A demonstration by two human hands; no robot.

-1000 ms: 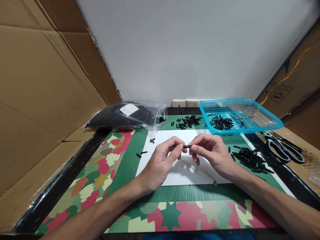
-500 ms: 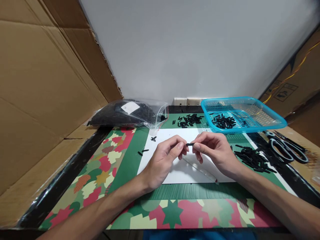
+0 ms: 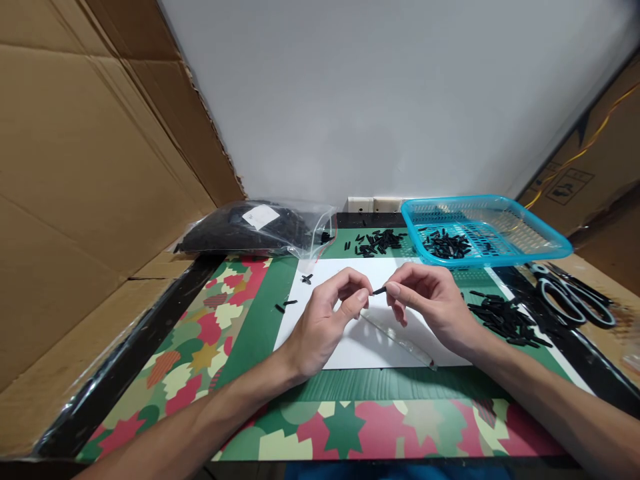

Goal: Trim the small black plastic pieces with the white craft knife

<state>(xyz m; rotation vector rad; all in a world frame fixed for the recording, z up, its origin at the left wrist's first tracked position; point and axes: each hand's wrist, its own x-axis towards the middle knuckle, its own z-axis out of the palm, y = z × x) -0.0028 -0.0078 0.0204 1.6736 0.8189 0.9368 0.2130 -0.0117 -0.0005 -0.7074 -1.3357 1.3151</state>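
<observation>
Hands pinching one small black piece over the white sheet.
Left hand and right hand are each gripping one end with fingertips; the piece is spanning between them.

No legible text, brand or number is shown. A white label is seen on the clear bag, its print too small to be read. Handling symbols are printed in black on the cardboard box, without readable lettering.
</observation>
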